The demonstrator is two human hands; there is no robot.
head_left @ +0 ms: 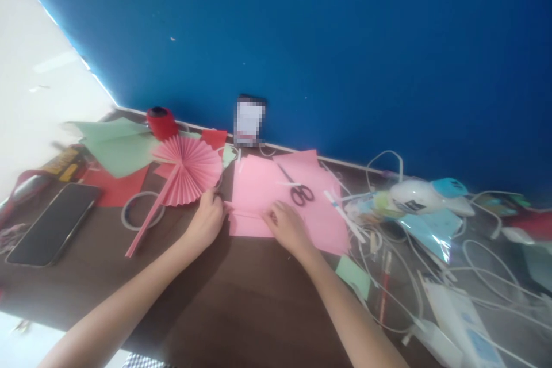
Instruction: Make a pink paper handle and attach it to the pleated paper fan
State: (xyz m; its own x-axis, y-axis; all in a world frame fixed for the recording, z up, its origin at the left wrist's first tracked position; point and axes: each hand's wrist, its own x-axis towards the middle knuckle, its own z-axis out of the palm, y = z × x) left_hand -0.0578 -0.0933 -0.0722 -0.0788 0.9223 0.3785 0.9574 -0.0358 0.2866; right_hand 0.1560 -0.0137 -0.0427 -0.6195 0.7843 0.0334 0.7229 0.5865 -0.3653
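Between my two hands stretches a narrow folded strip of pink paper (246, 213), lying over larger pink sheets (254, 181). My left hand (206, 221) is closed on the strip's left end, just by the edge of a pleated pink paper fan (196, 169). At the other end, my right hand (287, 227) pinches the strip with curled fingers. The fan's long pink handle (149, 227) slants down to the left. Black-handled scissors (301, 194) rest on the pink sheets beyond my right hand. Blur hides the exact folds of the strip.
On the left are a phone (54, 224), a tape roll (125, 215), red paper (112, 184), green paper (116, 146) and a red cylindrical object (161, 122). Tangled white cables (414, 282), a white-and-blue bottle (416, 195) and a power strip (463, 316) crowd the right. A blue wall (323, 57) stands behind.
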